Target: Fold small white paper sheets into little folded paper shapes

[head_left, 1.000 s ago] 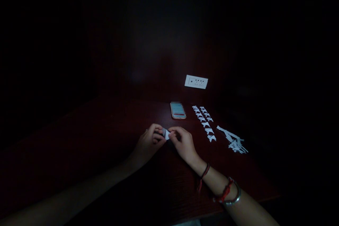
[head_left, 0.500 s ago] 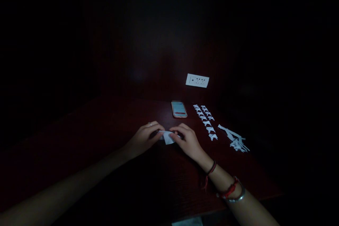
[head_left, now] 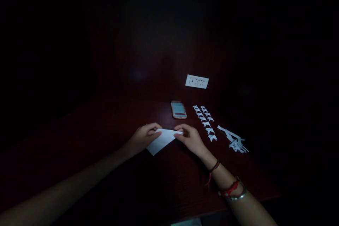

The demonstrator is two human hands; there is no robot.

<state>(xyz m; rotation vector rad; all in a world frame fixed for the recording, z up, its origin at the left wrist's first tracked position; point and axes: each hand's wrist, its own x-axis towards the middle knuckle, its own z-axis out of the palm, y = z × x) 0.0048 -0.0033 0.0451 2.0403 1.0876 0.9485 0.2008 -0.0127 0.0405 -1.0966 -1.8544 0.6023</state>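
A white sheet of paper (head_left: 162,140) lies partly unfolded on the dark red table (head_left: 106,155), roughly triangular in outline. My left hand (head_left: 143,137) pinches its left upper corner with closed fingers. My right hand (head_left: 191,138) pinches its right upper corner, fingers curled. The two hands are apart, with the paper stretched between them. Red thread bands and a metal bangle sit on my right wrist.
A phone (head_left: 178,109) lies beyond the hands. To its right run two rows of several small folded white paper pieces (head_left: 205,122). A heap of white paper strips (head_left: 234,140) lies further right. A white wall socket (head_left: 196,81) is behind. The room is very dark.
The small folded paper has been opened out into a much larger sheet. My hands moved apart, left hand leftward and right hand rightward, and down onto the table.
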